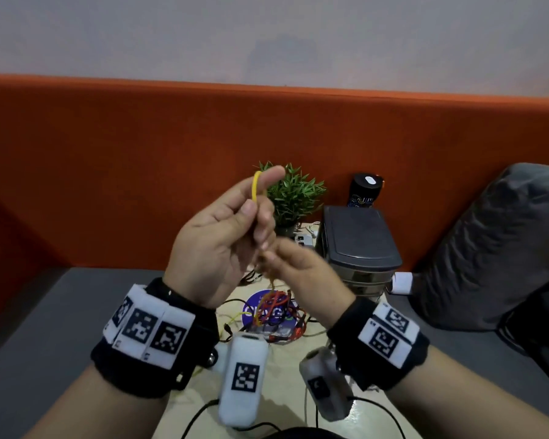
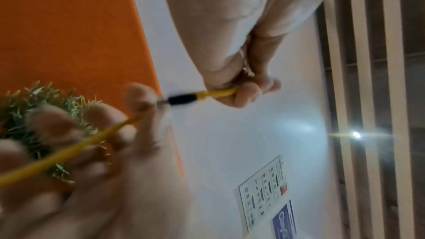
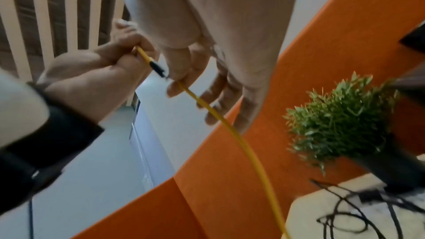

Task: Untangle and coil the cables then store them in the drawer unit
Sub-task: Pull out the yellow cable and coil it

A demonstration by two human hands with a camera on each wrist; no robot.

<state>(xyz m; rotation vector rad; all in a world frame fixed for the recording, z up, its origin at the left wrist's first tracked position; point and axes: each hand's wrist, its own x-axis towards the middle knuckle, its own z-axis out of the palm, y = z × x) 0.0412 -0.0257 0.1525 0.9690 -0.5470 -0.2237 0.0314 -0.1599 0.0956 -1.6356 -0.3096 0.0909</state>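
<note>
I hold a yellow cable (image 1: 255,185) up above the table. My left hand (image 1: 260,201) grips it near its end, a loop passing over the raised index finger. The left wrist view shows the cable's black connector (image 2: 181,99) sticking out of that fist (image 2: 232,95). Just below, my right hand (image 1: 274,255) pinches the same cable (image 3: 241,143) between thumb and fingers (image 3: 177,86). From there the cable hangs down to a tangle of red, yellow and black cables (image 1: 273,312) on the table. The dark grey drawer unit (image 1: 358,245) stands behind and to the right, drawers closed.
A small green plant (image 1: 293,194) and a black cylinder (image 1: 365,188) stand at the back against the orange partition (image 1: 108,169). A grey cushion (image 1: 495,248) lies to the right. Black cables (image 3: 368,212) lie loose on the beige tabletop.
</note>
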